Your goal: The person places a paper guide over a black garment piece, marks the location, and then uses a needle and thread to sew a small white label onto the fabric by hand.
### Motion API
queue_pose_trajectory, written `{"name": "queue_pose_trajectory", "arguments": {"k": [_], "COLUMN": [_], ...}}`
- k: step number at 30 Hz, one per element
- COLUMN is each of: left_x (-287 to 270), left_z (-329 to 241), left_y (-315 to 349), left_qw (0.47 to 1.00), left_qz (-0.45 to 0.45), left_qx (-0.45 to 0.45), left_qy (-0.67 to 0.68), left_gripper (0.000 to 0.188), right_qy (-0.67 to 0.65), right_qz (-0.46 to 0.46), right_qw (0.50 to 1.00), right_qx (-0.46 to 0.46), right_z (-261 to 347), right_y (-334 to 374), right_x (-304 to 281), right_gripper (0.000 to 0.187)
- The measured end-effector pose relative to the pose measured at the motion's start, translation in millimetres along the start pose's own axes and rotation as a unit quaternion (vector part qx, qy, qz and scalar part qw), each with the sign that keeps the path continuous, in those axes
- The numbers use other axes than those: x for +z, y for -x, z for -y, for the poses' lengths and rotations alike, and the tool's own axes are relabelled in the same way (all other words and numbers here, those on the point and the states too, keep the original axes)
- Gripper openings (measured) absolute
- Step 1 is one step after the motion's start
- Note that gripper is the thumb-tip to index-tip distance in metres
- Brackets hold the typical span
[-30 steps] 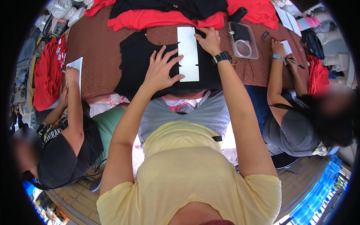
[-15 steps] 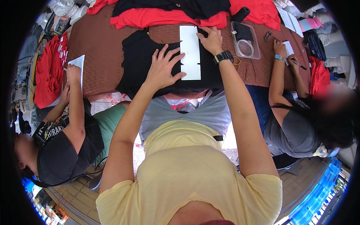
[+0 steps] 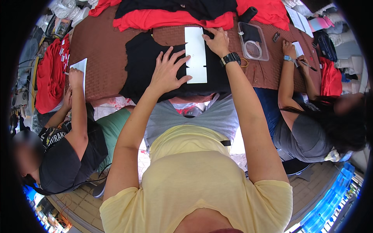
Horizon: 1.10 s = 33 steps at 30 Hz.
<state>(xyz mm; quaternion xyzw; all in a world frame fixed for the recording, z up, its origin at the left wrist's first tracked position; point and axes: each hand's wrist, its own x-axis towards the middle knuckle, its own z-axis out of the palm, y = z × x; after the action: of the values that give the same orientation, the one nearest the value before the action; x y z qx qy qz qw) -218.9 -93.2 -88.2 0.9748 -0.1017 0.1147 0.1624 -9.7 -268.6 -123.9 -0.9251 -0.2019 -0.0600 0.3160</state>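
Note:
A long white card template (image 3: 197,54), with small notches in its edges, lies on a piece of black fabric (image 3: 142,58) spread over the table. My left hand (image 3: 168,70) rests flat on the fabric with fingers spread, its fingertips and thumb at the card's left edge. At the card's upper right edge, my right hand (image 3: 218,42) touches down with thumb and forefinger apart; some of its other fingers are partly hidden. Neither hand grips anything. A dark watch (image 3: 230,59) is on my right wrist.
Right of my hand sits a clear plastic box (image 3: 253,42) with a tape roll (image 3: 252,49) inside. Red fabric (image 3: 175,20) and black fabric lie along the far side. People sit close on both sides; one hand (image 3: 76,77) at left and another hand (image 3: 302,61) at right hold pens.
Both my hands and the card keep their places on the black fabric; the view has shifted very slightly. The heads of the people on both sides have moved a little.

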Motion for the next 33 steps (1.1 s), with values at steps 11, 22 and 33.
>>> {"name": "queue_pose_trajectory", "arguments": {"k": [11,22,33], "left_x": [-1,1,16], "left_z": [1,5,-9], "left_y": [0,-1,-21], "left_qw": [1.000,1.000,1.000], "left_qz": [0.006,-0.020,-0.005], "left_qx": [-0.003,0.015,0.014], "left_qy": [0.000,0.017,0.018], "left_gripper": [0.071,0.069,0.065], "right_qy": [-0.002,-0.002,0.015], "right_qz": [-0.001,-0.012,0.007], "right_qw": [1.000,1.000,1.000], "right_qx": [0.000,-0.003,0.013], "right_z": [0,0,-1], "right_y": [-1,-1,-2], "right_x": [1,4,6], "right_gripper": [0.041,0.041,0.043]}}
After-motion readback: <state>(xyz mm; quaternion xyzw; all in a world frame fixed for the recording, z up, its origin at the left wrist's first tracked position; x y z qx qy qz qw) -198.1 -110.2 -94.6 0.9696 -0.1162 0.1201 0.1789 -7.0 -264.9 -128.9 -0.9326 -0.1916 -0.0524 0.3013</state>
